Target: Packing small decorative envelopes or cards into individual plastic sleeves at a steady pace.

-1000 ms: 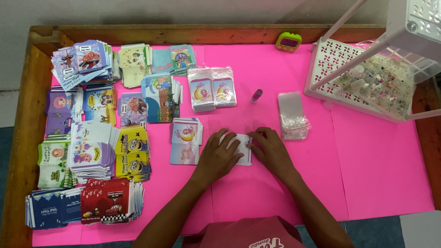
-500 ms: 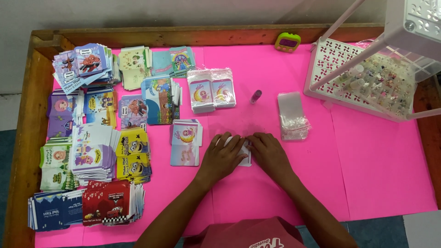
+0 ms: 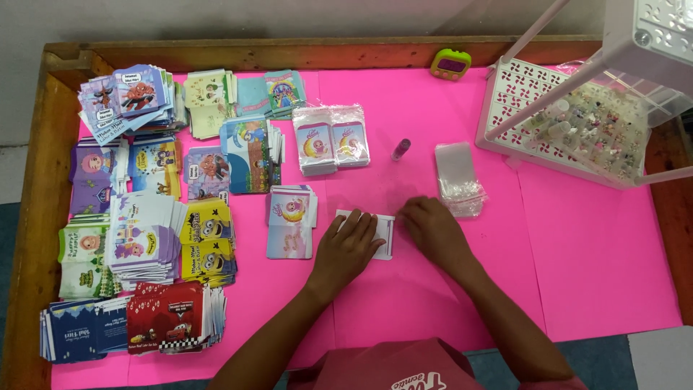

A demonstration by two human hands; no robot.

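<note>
**Q:** What do the fingers show?

**A:** The left hand (image 3: pixel 349 249) lies palm down with its fingers extended and slightly spread, pressing flat on a small white card (image 3: pixel 375 232) that rests on the pink table cover (image 3: pixel 599 253). It grips nothing; it only bears down on the card's left part. The right hand (image 3: pixel 432 230) rests just beside the card's right edge, fingers loosely curled toward it. Whether those fingertips pinch the edge or merely touch it cannot be told.

**Q:** Where does the card lie among the nearer things?

**A:** It lies near the middle of the cover. Just to its left sits a short stack of pink-and-blue cards (image 3: pixel 291 221). Above and to the right of the right hand lies a pile of clear plastic sleeves (image 3: pixel 460 178), close to the knuckles. A small purple vial (image 3: pixel 401 149) lies beyond, and two sleeved packs of moon-printed cards (image 3: pixel 331 146) stand side by side further up.

**Q:** And farther out?

**A:** The left half of the cover carries many stacks of printed cards, among them yellow cartoon cards (image 3: pixel 207 238) and red car cards (image 3: pixel 175 316). A white perforated rack (image 3: pixel 577 115) occupies the upper right corner, and a green timer (image 3: pixel 450 63) sits at the far edge. A wooden tray rim (image 3: pixel 32 238) frames the whole.
</note>
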